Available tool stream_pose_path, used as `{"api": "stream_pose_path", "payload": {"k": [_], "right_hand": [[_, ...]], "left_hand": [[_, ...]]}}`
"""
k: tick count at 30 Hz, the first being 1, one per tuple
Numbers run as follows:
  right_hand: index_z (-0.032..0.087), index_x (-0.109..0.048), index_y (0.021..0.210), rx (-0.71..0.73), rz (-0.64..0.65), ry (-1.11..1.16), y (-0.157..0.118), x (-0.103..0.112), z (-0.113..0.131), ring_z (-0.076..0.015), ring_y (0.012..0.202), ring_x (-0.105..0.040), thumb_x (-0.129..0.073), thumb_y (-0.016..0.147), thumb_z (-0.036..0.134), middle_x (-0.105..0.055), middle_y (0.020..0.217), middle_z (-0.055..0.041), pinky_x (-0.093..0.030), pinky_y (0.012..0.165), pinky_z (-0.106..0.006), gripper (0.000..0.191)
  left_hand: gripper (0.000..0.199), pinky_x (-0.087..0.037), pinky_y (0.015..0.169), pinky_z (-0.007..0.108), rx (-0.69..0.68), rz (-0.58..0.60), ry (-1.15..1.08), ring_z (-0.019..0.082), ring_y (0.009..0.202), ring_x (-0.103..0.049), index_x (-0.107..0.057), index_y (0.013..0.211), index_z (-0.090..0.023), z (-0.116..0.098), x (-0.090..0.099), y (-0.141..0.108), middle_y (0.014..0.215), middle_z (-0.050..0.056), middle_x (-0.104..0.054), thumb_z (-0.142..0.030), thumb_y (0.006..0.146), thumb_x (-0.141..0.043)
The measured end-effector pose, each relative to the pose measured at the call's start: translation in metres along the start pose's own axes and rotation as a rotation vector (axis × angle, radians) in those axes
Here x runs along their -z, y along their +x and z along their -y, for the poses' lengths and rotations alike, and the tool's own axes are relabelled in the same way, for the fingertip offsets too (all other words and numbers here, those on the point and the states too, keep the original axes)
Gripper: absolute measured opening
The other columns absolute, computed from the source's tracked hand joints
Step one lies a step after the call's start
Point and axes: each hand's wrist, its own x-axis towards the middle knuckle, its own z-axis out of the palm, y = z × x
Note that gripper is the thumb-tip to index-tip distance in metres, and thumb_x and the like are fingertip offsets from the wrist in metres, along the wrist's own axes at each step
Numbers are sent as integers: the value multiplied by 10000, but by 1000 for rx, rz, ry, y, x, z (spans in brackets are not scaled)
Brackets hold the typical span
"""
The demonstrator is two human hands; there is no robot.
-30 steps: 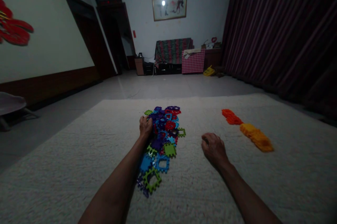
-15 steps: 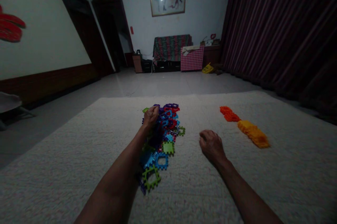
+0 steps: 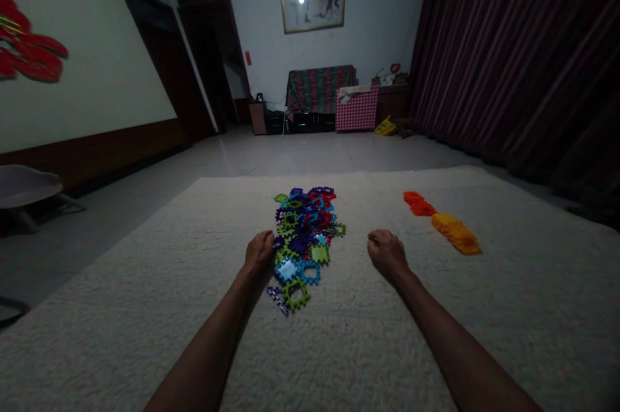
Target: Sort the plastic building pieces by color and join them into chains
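A heap of notched plastic pieces (image 3: pixel 300 244) in purple, green, blue and red lies in the middle of the pale mat. My left hand (image 3: pixel 260 249) is at the heap's left edge, fingers closed, by a purple piece; whether it grips that piece is hard to make out. My right hand (image 3: pixel 387 252) rests on the mat to the right of the heap, fingers curled, and what it may hold is hidden. Beyond it to the right, a row of orange-red pieces (image 3: pixel 419 203) adjoins a row of yellow-orange pieces (image 3: pixel 455 233).
The pale mat (image 3: pixel 165 257) covers the floor around both hands. A grey stool-like seat (image 3: pixel 29 186) stands at the left. Far back are a cloth-covered cabinet (image 3: pixel 320 89) and a yellow bag (image 3: pixel 385 126); a dark curtain (image 3: pixel 504 57) hangs at the right.
My left hand has come back from the far part of the heap to its left side, nearer me. My right hand has stayed almost in place. The view has shifted slightly.
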Motion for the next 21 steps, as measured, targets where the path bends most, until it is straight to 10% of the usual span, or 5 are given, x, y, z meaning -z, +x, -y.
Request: {"api": "stream_pose_path", "payload": {"k": [7, 21], "right_hand": [[199, -609, 1189, 66, 127, 347, -25, -11, 61, -238, 1102, -612, -603, 799, 345, -581, 1255, -132, -538, 898, -387, 417], [294, -198, 1550, 102, 519, 189, -81, 3, 167, -470, 1473, -41, -821, 576, 517, -70, 1643, -128, -187, 1096, -702, 1178]], "left_hand": [[309, -423, 1016, 327, -178, 83, 128, 203, 1140, -594, -659, 1129, -200, -3, -18, -18, 1184, 84, -687, -246, 905, -450], [314, -457, 995, 364, -223, -99, 3, 239, 1085, -622, -648, 1107, -141, -13, -44, -27, 1105, 137, -689, -208, 883, -438]]}}
